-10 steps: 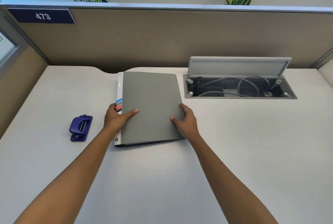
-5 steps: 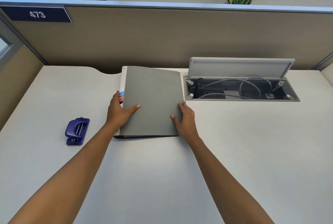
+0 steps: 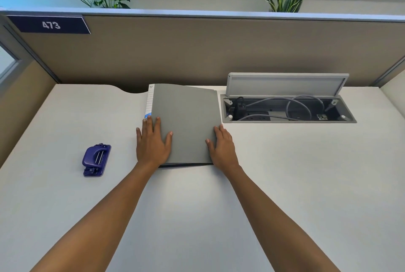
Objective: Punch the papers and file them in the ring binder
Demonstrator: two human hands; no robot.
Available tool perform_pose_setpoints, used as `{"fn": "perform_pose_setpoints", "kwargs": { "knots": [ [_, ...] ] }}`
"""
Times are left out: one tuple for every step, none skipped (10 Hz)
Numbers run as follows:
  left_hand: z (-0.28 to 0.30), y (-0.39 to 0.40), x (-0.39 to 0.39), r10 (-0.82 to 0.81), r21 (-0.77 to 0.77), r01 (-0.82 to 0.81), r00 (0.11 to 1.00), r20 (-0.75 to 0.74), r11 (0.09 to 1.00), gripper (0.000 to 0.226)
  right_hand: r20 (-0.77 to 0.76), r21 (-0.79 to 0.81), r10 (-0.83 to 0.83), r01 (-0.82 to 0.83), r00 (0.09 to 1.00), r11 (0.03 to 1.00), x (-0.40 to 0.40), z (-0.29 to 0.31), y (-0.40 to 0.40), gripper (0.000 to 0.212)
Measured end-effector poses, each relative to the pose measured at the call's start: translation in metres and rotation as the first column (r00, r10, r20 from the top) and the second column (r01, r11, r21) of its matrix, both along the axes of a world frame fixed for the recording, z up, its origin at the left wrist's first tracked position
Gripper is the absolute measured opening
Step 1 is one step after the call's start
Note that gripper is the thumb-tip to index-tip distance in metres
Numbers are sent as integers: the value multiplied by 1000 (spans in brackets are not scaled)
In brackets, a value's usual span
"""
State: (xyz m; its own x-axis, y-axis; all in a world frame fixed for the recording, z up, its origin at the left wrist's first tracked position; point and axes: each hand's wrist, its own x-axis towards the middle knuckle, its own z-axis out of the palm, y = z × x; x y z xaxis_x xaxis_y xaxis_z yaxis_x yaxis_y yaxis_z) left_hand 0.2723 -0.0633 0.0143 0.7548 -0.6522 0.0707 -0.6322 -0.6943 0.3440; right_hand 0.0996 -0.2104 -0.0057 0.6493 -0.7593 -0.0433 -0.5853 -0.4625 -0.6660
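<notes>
A grey ring binder (image 3: 188,118) lies in the middle of the white desk (image 3: 295,184), its labelled white spine on the left. My left hand (image 3: 152,144) rests flat over the spine and the cover's near left corner, fingers spread. At the cover's right edge sits my right hand (image 3: 223,146), thumb on top and fingers curled at the edge; that edge looks slightly raised. A dark blue hole punch (image 3: 96,160) stands on the desk to the left, apart from both hands. No loose papers are in view.
An open cable box (image 3: 287,111) with a raised grey lid (image 3: 285,84) is sunk into the desk just right of the binder. A brown partition (image 3: 197,52) with a "473" sign closes off the back, with plants behind it.
The binder has slid away from me towards the partition. My left hand moved from gripping the spine to lying flat on it. The cover's right edge has lifted a little.
</notes>
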Motion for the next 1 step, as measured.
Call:
{"fn": "perform_pose_setpoints", "kwargs": {
  "knots": [
    [5,-4,-18,-48,36,48,999,12,998,70,30,-55,-40,41,999,998,-7,8,-1,64]
  ]
}}
